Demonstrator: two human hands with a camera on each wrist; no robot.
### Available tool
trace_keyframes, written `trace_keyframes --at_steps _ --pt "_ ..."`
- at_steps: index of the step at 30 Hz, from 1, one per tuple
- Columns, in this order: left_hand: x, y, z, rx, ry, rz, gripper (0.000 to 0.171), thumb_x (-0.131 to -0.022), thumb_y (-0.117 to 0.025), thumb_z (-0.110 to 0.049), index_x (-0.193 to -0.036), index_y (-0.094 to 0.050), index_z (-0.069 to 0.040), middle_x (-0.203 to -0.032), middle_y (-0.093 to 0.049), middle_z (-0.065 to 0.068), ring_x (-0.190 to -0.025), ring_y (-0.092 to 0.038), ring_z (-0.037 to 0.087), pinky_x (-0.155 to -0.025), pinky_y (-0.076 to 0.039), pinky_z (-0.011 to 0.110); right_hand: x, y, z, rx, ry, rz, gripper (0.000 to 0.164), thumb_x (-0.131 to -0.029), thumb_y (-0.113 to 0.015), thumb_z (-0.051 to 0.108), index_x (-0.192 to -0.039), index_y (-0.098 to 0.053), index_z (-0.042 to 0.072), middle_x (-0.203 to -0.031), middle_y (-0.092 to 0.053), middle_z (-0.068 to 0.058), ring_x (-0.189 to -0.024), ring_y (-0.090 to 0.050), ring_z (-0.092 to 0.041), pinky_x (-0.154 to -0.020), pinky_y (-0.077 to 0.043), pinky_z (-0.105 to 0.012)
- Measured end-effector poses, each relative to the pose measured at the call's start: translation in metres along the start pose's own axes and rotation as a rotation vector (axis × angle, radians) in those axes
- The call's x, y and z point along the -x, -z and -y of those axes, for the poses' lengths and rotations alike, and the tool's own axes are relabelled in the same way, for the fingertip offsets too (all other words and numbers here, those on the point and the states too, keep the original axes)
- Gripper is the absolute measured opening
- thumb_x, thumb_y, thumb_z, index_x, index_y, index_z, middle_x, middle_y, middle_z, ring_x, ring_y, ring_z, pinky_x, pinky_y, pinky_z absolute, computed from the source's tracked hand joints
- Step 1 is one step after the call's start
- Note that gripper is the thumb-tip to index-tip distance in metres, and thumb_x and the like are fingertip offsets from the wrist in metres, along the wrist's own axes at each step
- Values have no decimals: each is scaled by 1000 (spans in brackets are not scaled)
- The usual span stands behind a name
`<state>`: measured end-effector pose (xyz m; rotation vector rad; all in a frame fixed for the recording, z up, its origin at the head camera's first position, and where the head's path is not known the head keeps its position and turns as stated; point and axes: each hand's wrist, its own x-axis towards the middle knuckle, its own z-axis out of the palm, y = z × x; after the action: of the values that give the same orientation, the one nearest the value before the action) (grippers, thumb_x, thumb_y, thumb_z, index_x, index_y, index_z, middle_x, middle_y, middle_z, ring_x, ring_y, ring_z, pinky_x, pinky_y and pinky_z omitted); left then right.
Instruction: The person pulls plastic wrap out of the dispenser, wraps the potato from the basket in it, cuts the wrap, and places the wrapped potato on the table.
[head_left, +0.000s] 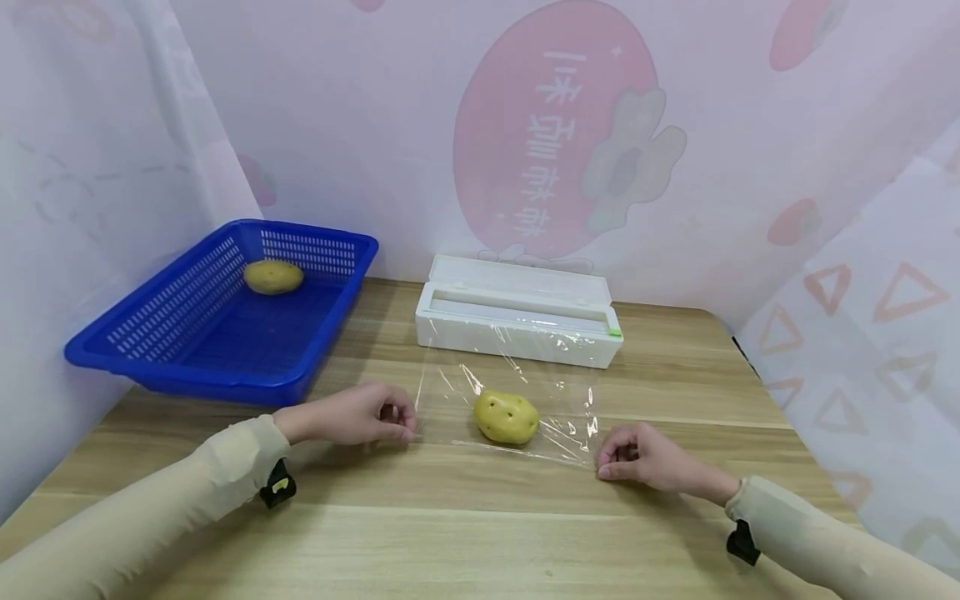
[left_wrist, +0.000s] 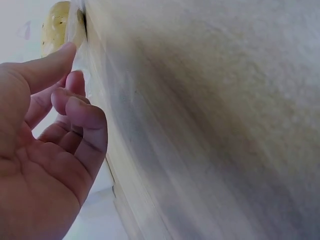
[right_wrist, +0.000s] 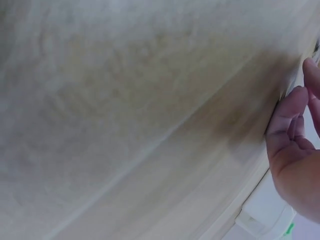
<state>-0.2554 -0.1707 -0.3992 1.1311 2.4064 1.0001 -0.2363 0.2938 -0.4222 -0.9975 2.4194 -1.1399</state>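
A clear sheet of cling film [head_left: 442, 417] stretches from a white cling film box [head_left: 517, 342] toward me over the wood table. My left hand [head_left: 367, 414] pinches its near left corner between thumb and fingertips. At the near right corner, my right hand [head_left: 648, 457] pinches the film too. Between the hands lies a yellow potato [head_left: 507, 417], overlapping the film close to its front edge. The left wrist view shows this potato [left_wrist: 54, 27] beyond the left thumb, with the other fingers curled. In the right wrist view, the right hand [right_wrist: 295, 145] is partly cut off by the frame.
A blue plastic basket [head_left: 330, 342] stands at the back left with another potato [head_left: 273, 277] inside. The box's lid [head_left: 521, 279] is raised, and a small green piece [head_left: 615, 332] sits at its right end. A printed curtain [head_left: 360, 125] hangs behind the table [head_left: 450, 533].
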Motion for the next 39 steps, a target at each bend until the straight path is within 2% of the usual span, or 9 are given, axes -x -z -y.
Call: trace_keyframes --at_steps 9,17,21,23,25,29,33,37,39 --pt "-4 1 -2 2 36 -47 7 -94 -68 -15 -89 -66 -11 -78 -60 -2 -67 -56 13 -59 -49 28 0 6 -3 -38 -22 50 9 -87 -74 6 -88 -69 14 -83 -66 -1 -73 -58 -14 -65 -50 -27" --pt "-9 -2 -3 39 147 -138 6 -95 -65 -12 -91 -63 -9 -73 -59 1 -61 -54 12 -53 -46 27 -4 11 -3 -171 -152 52 14 -90 -67 1 -87 -66 14 -76 -62 -9 -63 -53 -13 -51 -47 -23" --pt "-15 -4 -10 -55 137 -241 6 -95 -65 -16 -91 -64 -11 -78 -58 -1 -63 -54 12 -56 -47 29 -5 12 -1 -185 -172 65 14 -90 -66 1 -87 -66 14 -75 -61 -11 -63 -52 -14 -50 -46 -23" --pt "-19 -7 -17 -116 113 -301 10 -96 -65 -21 -95 -65 -11 -88 -60 0 -73 -57 14 -64 -50 32 -5 12 -1 -196 -180 72 11 -90 -66 1 -88 -66 12 -76 -61 -13 -63 -52 -14 -49 -46 -24" --pt "-24 -10 -25 -177 88 -341 21 -94 -67 -30 -103 -67 -10 -101 -61 1 -87 -59 18 -74 -51 37 -5 13 -1 -209 -182 74 8 -90 -67 2 -89 -67 10 -77 -62 -15 -63 -53 -15 -49 -46 -24" --pt "-38 -18 -40 -242 54 -298 57 -82 -78 -45 -124 -62 -9 -127 -57 9 -115 -54 29 -94 -45 48 -6 14 -3 -234 -188 76 4 -90 -67 2 -91 -67 5 -79 -62 -18 -64 -54 -16 -49 -47 -25" --pt "-54 -29 -50 -291 2 -214 90 -67 -90 -44 -139 -50 -8 -139 -47 15 -127 -44 32 -104 -37 52 -6 15 -3 -247 -204 82 5 -91 -67 6 -93 -67 1 -82 -63 -20 -66 -54 -17 -51 -48 -25" --pt "-67 -36 -53 -338 -57 -183 100 -60 -95 -37 -141 -46 -6 -140 -46 15 -127 -44 33 -104 -37 51 -6 15 -5 -266 -226 85 8 -91 -67 8 -94 -66 0 -85 -63 -20 -67 -55 -18 -53 -48 -25" --pt "-71 -37 -53 -351 -63 -175 101 -58 -96 -35 -141 -47 -5 -141 -46 16 -128 -43 34 -104 -37 51 -7 15 -6 -274 -231 86 10 -91 -67 9 -94 -66 0 -85 -64 -20 -66 -55 -18 -53 -48 -25"
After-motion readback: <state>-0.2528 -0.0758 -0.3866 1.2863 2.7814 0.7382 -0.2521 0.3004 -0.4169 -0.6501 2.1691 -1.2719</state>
